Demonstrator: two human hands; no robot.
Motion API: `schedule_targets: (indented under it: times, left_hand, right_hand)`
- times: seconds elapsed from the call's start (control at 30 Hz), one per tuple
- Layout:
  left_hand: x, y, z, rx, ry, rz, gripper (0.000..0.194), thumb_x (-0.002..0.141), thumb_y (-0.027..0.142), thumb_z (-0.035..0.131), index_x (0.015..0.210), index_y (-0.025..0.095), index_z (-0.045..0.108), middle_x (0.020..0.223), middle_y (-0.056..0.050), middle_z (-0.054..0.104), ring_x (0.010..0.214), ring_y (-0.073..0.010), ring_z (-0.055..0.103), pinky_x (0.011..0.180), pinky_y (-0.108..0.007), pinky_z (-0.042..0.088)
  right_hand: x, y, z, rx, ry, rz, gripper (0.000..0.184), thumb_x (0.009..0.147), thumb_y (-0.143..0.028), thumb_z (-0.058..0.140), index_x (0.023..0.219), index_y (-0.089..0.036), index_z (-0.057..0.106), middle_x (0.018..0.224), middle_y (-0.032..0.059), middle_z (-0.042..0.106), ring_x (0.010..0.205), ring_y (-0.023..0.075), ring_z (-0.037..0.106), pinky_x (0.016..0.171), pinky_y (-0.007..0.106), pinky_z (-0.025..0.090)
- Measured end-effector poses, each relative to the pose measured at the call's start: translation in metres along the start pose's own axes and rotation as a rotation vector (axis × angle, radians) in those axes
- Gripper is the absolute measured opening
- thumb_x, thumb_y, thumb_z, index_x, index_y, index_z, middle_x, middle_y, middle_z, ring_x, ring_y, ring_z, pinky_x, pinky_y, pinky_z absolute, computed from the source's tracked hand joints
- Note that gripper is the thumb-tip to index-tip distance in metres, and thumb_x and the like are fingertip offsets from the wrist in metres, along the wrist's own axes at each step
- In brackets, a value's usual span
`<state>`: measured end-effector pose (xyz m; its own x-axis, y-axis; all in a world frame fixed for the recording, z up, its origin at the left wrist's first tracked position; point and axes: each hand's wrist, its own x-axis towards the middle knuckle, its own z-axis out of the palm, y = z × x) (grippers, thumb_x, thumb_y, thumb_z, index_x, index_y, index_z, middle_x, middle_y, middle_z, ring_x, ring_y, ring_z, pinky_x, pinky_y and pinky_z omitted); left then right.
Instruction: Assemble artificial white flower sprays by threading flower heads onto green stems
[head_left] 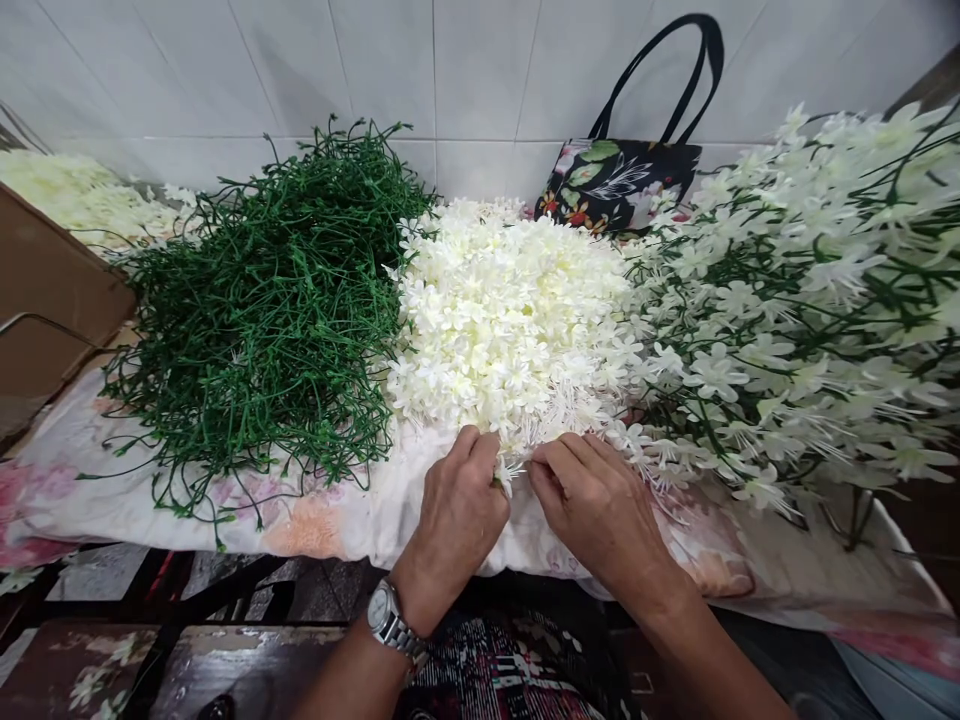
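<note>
My left hand (466, 505), with a watch on its wrist, is closed on a small white artificial flower (508, 472); a bit of green shows at its base. My right hand (600, 515) is pinched just to the right of that flower, and what its fingertips hold, if anything, is hidden. Right beyond both hands spreads a heap of loose white artificial blossoms (510, 310), with thin white stamens (566, 410) on its near right side. To the left lies a big tangled pile of green plastic stems (277, 320).
Assembled white flower sprays (795, 330) stand at the right. A black floral handbag (622, 185) sits against the tiled wall (480, 70). At the far left are a cardboard box (52, 290) and more pale blossoms (90, 195). A floral cloth (307, 525) covers the table.
</note>
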<state>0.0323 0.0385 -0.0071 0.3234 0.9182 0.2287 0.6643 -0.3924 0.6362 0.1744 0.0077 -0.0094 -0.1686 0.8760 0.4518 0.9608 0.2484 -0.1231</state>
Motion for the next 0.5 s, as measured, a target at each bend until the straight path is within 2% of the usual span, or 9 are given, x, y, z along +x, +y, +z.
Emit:
schedule_targets:
  times: [0.07, 0.17, 0.27, 0.33, 0.4, 0.5]
  left_hand:
    - [-0.002, -0.002, -0.003, -0.063, 0.03, 0.0, 0.039, 0.055, -0.008, 0.038, 0.074, 0.017, 0.06, 0.069, -0.003, 0.052, 0.061, -0.016, 0.049, 0.056, -0.026, 0.037]
    - [-0.005, -0.005, -0.012, -0.312, 0.092, -0.038, 0.03, 0.061, -0.004, 0.046, 0.074, 0.017, 0.063, 0.069, -0.002, 0.058, 0.064, -0.0154, 0.054, 0.058, -0.025, 0.04]
    - [-0.011, -0.007, -0.021, -0.666, 0.097, -0.2, 0.009, 0.066, 0.009, 0.06, 0.067, 0.016, 0.066, 0.063, 0.0, 0.058, 0.057, -0.0122, 0.052, 0.053, -0.023, 0.038]
    - [-0.015, -0.007, -0.025, -0.943, 0.057, -0.366, 0.002, 0.065, 0.017, 0.067, 0.065, 0.015, 0.068, 0.054, 0.003, 0.051, 0.045, -0.007, 0.04, 0.044, -0.021, 0.031]
    - [-0.02, -0.006, -0.026, -1.171, 0.017, -0.497, 0.009, 0.061, 0.022, 0.072, 0.065, 0.014, 0.069, 0.049, 0.006, 0.044, 0.039, -0.0036, 0.03, 0.04, -0.019, 0.022]
    - [-0.027, -0.007, -0.025, -1.284, -0.014, -0.542, 0.019, 0.056, 0.027, 0.079, 0.064, 0.013, 0.071, 0.049, 0.005, 0.044, 0.038, -0.0024, 0.03, 0.039, -0.019, 0.019]
  right_hand:
    - [-0.002, 0.001, -0.003, 0.015, -0.024, -0.008, 0.02, 0.086, -0.012, 0.046, 0.068, -0.017, 0.055, 0.065, 0.0048, 0.054, 0.066, 0.0177, 0.048, 0.064, 0.03, 0.034]
    - [-0.006, 0.002, -0.006, 0.021, -0.041, -0.027, 0.022, 0.085, -0.01, 0.045, 0.066, -0.016, 0.055, 0.065, 0.0051, 0.053, 0.066, 0.0185, 0.048, 0.068, 0.032, 0.036]
    - [-0.01, -0.002, -0.012, 0.131, -0.08, -0.045, 0.022, 0.086, -0.009, 0.044, 0.067, -0.016, 0.054, 0.065, 0.0045, 0.053, 0.067, 0.0178, 0.048, 0.07, 0.032, 0.038]
    - [-0.01, -0.007, -0.018, 0.273, -0.113, -0.053, 0.021, 0.086, -0.009, 0.043, 0.07, -0.016, 0.055, 0.066, 0.0036, 0.053, 0.067, 0.0162, 0.048, 0.066, 0.03, 0.037]
    - [-0.009, -0.014, -0.026, 0.412, -0.138, -0.066, 0.018, 0.086, -0.01, 0.044, 0.073, -0.016, 0.055, 0.066, 0.0026, 0.053, 0.064, 0.0142, 0.048, 0.061, 0.027, 0.036]
    - [-0.005, -0.022, -0.036, 0.55, -0.181, -0.09, 0.017, 0.084, -0.009, 0.044, 0.071, -0.015, 0.054, 0.064, 0.0014, 0.053, 0.06, 0.0119, 0.046, 0.056, 0.025, 0.034]
